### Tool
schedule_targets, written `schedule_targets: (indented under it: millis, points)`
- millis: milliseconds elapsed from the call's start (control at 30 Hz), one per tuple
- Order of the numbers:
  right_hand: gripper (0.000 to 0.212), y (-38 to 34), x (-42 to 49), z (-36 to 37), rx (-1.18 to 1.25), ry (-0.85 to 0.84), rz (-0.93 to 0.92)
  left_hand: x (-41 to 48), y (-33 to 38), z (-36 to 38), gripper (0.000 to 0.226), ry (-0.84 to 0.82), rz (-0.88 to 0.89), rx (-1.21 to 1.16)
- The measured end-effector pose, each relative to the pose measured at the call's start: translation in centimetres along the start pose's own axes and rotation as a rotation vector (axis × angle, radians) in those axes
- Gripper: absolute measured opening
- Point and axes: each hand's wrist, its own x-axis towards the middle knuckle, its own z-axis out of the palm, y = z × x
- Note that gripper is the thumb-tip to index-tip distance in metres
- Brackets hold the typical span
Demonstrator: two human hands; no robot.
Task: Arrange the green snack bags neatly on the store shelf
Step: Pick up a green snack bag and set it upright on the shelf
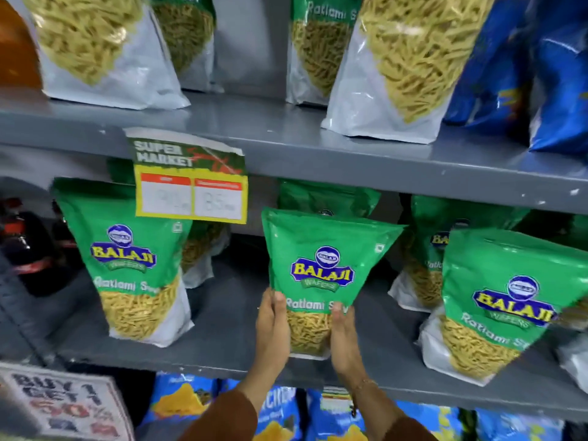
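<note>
Two bare hands steady a green snack bag (321, 268) upright at the middle of a grey store shelf (222, 332). The left hand (273, 329) presses against the bag's lower left edge, thumb laid over the front near the printed name; the right hand (345, 338) cups the lower right edge. Each grip is closed on the bag, which stands on its white base near the shelf's front lip, its green top leaning slightly to the right. Brown sleeves (222, 418) cover both forearms.

To the left, well apart, a second green bag (127, 259) stands tilted, with another partly hidden behind it. To the right, a third green bag (496, 303) leans near the front edge, and one more (426, 249) stands farther back between it and the held bag. A yellow price tag (191, 186) hangs from the edge of the shelf above, where similar pouches (407, 65) and blue bags (547, 74) stand. Dark bottles (28, 249) sit at the far left. Blue packets (184, 399) fill the shelf below, beside a white offer sign (60, 405) at the near left.
</note>
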Motion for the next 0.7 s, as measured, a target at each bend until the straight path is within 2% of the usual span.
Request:
schedule_targets:
  millis: [67, 167, 300, 533, 700]
  points:
    - [0.039, 0.2, 0.0, -0.2, -0.022, -0.019, 0.027, 0.1, 0.2, 0.6, 0.041, 0.043, 0.017, 0.041]
    - [0.052, 0.1, -0.2, -0.5, -0.054, -0.026, 0.043, -0.2, 1.0, 1.5, 0.026, 0.083, 0.026, 0.03]
    - [0.064, 0.4, -0.3, -0.7, -0.069, -0.052, 0.035, -0.4, 1.0, 1.8, 0.028, 0.114, 0.024, 0.061]
    - [0.038, -0.3, -0.7, -0.7, -0.021, -0.058, 0.022, -0.9, 1.0, 1.8, 0.031, 0.15, 0.041, 0.099]
    - [0.051, -0.1, -0.8, -0.6, -0.016, -0.052, 0.007, -0.8, 0.3, 1.6, 0.032, 0.16, 0.074, 0.11]
